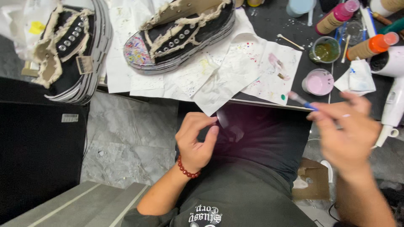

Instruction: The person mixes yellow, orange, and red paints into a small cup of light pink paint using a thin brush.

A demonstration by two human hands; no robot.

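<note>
**Head view: brush in my right hand, painted shoe ahead and to the left**

My right hand (347,136) is closed in a pinch on a thin paintbrush (304,102); the hand is blurred, so I cannot tell the exact finger placement. The brush's long axis runs up and to the left, bristle end toward the table edge. My left hand (195,141) sits over my lap with thumb and forefinger curled toward each other, pinching the edge of a small clear film (225,122), as far as the glare lets me tell. A red bead bracelet (185,169) circles that wrist.

The speckled-toe shoe (181,35) lies up and left of both hands on white paper sheets (235,71), toe to the left, heel to the right. My left hand is nearer to it. A second black shoe (69,48) stands well apart at far left.

Containers: a round pink paint pot (318,82) just above the brush tip; a cup of murky green water (325,49) behind it; a pink-capped bottle (336,17) and an orange-capped bottle (372,45), both lying slantwise. A white hair dryer (393,96) is at the right edge. A small pale label (69,117) marks the black box at left.
</note>
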